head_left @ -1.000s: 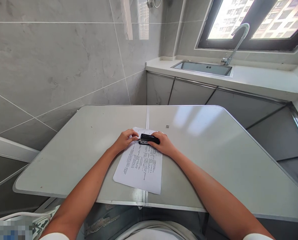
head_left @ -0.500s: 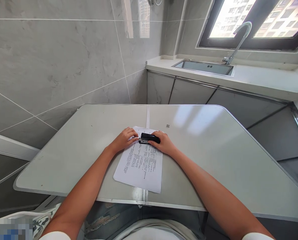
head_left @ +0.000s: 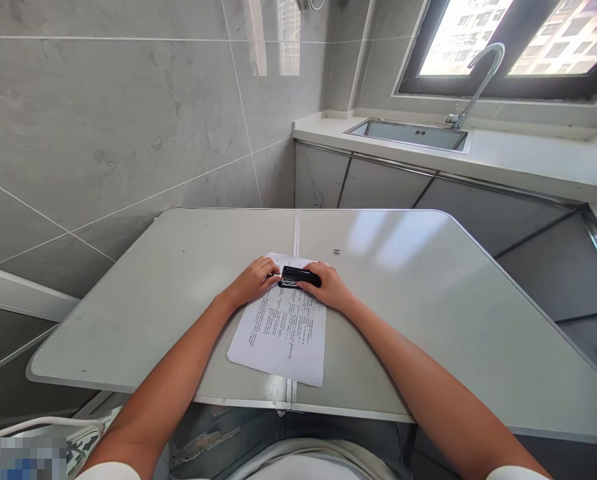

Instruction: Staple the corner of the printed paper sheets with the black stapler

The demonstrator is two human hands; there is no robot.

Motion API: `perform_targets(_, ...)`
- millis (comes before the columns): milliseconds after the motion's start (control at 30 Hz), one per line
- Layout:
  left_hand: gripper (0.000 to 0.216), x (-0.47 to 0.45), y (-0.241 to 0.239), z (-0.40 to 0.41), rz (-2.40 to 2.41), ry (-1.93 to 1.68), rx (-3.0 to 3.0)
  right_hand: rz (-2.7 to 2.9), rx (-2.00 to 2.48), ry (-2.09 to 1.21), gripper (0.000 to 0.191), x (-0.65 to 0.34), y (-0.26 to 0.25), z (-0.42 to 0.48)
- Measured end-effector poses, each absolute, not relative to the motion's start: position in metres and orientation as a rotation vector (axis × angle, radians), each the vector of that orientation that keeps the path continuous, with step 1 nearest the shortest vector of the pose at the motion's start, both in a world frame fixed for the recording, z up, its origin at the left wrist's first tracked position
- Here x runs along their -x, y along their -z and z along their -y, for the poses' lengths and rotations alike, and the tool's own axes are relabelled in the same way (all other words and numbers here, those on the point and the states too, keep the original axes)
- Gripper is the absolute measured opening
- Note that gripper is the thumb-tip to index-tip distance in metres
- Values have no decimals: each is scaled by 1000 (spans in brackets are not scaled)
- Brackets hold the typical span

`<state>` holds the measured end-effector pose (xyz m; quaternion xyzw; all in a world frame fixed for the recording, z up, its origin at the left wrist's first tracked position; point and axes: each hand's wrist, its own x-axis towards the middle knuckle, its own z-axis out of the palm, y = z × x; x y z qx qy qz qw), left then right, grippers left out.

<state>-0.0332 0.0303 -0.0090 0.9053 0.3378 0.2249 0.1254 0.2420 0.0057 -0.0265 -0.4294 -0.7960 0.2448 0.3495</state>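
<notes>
A black stapler (head_left: 298, 276) lies sideways over the upper part of a printed sheet of paper (head_left: 283, 333). My right hand (head_left: 327, 283) is wrapped round its right end, fingers on top and thumb along the near side. At the stapler's left end, the thumb and fingers of my left hand (head_left: 256, 280) are closed against its tip. A little metal shows along the stapler's near side. Whatever lies between my left fingertips is too small to make out. Beyond the stapler, two short strips of staples (head_left: 337, 251) rest on the table.
The pale folding table (head_left: 428, 333) has a seam down its middle, under the paper. Past its far edge stands a counter (head_left: 518, 157) with a sink (head_left: 408, 133) and a tap (head_left: 483, 83) below a window. A grey tiled wall (head_left: 128, 120) rises at the left.
My left hand has shifted slightly right, towards the stapler. The metal rail that stuck out of the stapler's left end now shows less. My right hand stays in place.
</notes>
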Motion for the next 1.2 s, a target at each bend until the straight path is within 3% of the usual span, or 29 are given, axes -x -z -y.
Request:
perform_targets(667,19,76,-4,-44,-768,-669,-2544,2049,1092,-628,18,-242,23,-3)
perform_targets(867,8,53,1,-30,-893,-776,-2441,2016,905,-594,19,-244,25,1)
perform_targets(1200,17,29,-2,-24,-704,-788,-2520,2100,824,-589,16,-236,13,15)
